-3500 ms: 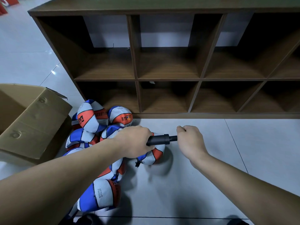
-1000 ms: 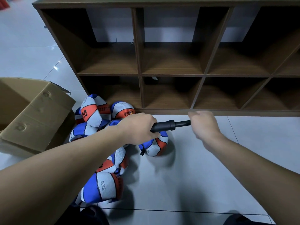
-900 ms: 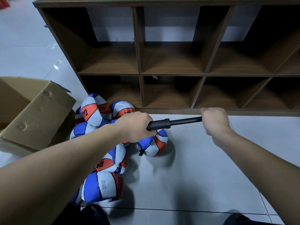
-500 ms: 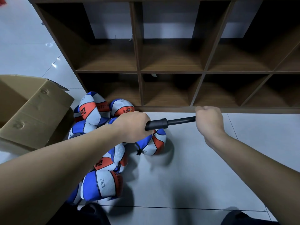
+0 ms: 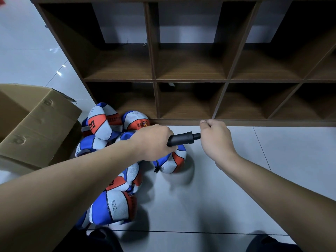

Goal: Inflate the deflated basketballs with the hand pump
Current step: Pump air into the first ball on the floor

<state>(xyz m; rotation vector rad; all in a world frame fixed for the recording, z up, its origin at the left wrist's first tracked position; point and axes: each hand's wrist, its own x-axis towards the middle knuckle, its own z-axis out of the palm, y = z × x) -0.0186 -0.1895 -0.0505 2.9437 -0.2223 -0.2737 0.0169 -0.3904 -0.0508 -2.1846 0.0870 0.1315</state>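
Basketballs (image 5: 109, 206), deflated, heaped on the floor between cardboard box (image 5: 36, 128) and shelf unit (image 5: 190, 80). Your left hand (image 5: 152, 142) grips the hand pump (image 5: 181, 140) barrel; your right hand (image 5: 215, 137) clenches its handle, hidden. Risk: an angled stroke could pull the needle from the ball (image 5: 172, 160). Bare tile lies rightward; the shelf edge sits near your knuckles.

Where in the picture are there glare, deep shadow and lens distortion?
Head view: glare spots shine on the pale floor tiles at upper left; the shelf unit has dark cubby backs; its straight boards fan outward, a wide-angle effect; soft shadows lie under the basketball below the pump.
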